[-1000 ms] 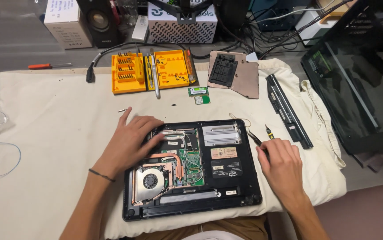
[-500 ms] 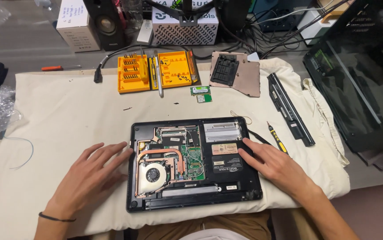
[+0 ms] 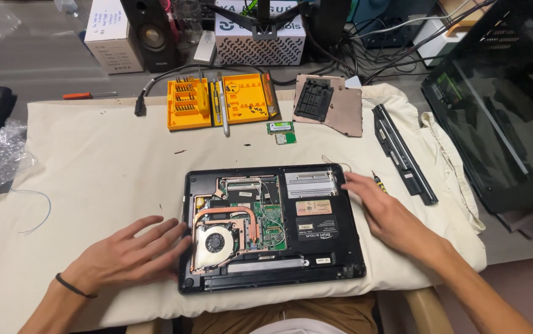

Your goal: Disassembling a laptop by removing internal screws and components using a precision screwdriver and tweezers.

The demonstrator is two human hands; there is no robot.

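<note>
Left hand [image 3: 127, 253] flat, grip wide, at the laptop's [image 3: 272, 226] left edge — right hand [image 3: 387, 210] splayed, holding nothing, on its right edge — bare cloth [image 3: 106, 167] beyond

One opened laptop [image 3: 272, 226], underside up, one cooling fan [image 3: 215, 240] showing. Two hands: left hand [image 3: 127, 253], right hand [image 3: 387, 213]. Two orange bit trays [image 3: 189, 104]. One removed cover panel [image 3: 328, 104]. One long black battery bar [image 3: 404, 153]. Small green circuit cards [image 3: 281, 127], apparently two. One speaker [image 3: 146, 31]. One orange-handled screwdriver [image 3: 89, 94].
</note>
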